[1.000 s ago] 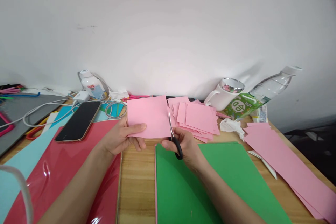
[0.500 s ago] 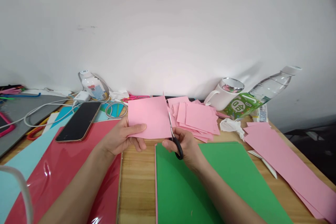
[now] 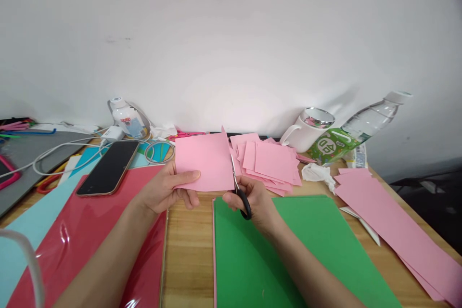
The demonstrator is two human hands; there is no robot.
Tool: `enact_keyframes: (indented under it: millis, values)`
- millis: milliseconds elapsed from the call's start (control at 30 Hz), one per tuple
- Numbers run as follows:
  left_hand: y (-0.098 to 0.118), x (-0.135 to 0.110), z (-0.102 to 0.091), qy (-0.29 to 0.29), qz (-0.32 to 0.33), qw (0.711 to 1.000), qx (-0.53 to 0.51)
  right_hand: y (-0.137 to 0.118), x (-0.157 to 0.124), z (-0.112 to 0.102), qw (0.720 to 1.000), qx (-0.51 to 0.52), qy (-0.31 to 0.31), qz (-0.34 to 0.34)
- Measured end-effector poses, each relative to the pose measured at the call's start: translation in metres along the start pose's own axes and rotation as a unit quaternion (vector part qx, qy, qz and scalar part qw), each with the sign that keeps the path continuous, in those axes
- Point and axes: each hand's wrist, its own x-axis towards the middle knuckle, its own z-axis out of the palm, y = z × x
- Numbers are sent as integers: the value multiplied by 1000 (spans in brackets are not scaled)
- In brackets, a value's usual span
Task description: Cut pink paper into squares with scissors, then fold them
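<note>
My left hand [image 3: 175,187] pinches the lower left part of a pink sheet of paper [image 3: 205,159], thumb on top and fingers beneath. A pair of black-handled scissors [image 3: 245,202] is gripped in my right hand [image 3: 256,197]. The blades point up and away along the sheet's right edge, where a narrow sliver of paper curls upward. Whether the blades are fully closed is hard to see. Just behind and right of the scissors lies a loose pile of cut pink paper pieces [image 3: 274,161]. Green paper [image 3: 296,250] lies under my right wrist.
Left: a phone [image 3: 108,168] on red wrapped paper [image 3: 90,231], a white cable, and a small white bottle [image 3: 128,118]. Right: a white mug [image 3: 306,130], a green packet [image 3: 330,144], a leaning clear bottle [image 3: 375,115], crumpled tissue [image 3: 319,175] and long pink strips [image 3: 397,231].
Very little differs. The sheet and left hand sit very slightly further left, and the sliver at the sheet's right edge has shifted slightly left.
</note>
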Motion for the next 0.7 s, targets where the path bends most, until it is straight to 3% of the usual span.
enact_keyframes:
  millis: [433, 700]
  values:
    - [2, 0, 2, -5, 2, 1000, -4, 0, 0, 0, 1000, -18, -9, -7]
    - [1, 1, 2, 22, -3, 1000, 6, 1, 0, 0, 1000, -22, -7, -11]
